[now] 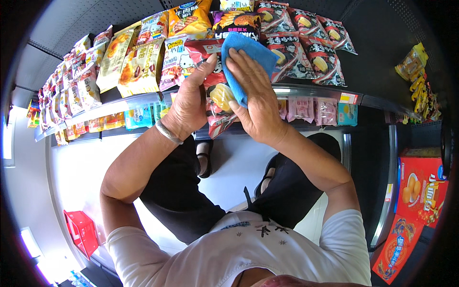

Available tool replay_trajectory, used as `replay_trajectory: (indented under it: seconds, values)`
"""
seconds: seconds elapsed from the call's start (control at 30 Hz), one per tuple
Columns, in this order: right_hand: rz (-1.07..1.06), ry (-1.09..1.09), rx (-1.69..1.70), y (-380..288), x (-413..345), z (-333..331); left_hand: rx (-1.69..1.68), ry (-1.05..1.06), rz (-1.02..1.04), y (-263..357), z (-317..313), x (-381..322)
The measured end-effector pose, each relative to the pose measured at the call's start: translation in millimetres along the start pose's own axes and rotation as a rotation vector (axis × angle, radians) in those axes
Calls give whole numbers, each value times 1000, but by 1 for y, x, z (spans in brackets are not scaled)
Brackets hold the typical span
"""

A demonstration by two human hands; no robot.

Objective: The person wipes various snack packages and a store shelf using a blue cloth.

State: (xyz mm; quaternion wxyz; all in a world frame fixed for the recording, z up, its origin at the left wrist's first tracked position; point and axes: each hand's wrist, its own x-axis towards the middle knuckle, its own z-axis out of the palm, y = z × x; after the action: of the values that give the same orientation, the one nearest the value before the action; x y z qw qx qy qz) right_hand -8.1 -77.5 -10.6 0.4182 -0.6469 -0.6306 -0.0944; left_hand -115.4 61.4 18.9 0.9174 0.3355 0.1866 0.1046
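Observation:
My left hand (192,98) grips the left side of a red and black chip bag (219,94), its thumb on the front face. A silver bangle circles that wrist. On the bag's right side lies a folded blue cloth (259,53), held under the flat fingers of my right hand (252,93); that thumb rests near the bag's lower right. Both hands and the bag are in front of the shelf edge. Behind them stand a white and pink snack bag (174,61) at left and several red and black chip bags (289,55) at right.
A clear price rail (312,92) runs along the black shelf. Beige bread bags (140,68) and small snack packs (89,88) stand at left; pink packs (300,108) sit on the shelf below. Red cartons (421,190) are at right, a red basket (81,233) at lower left.

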Motion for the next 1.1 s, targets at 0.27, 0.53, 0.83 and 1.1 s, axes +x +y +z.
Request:
replay_trajectory:
  seconds: [0.27,0.53,0.83,1.1]
  values:
    - [-82,-50,-22,-10,0,-10,100,72,-85,0,-8,0]
    - [35,59,55,19,7,-10,70,-3,-91,-9,0,-2]
    - [-203,-186,-49,-19,-11,7,-82,-11,-179,11,-10,8]
    - [9,49,81,15,9,-12,192,120,-75,-16,12,-1]
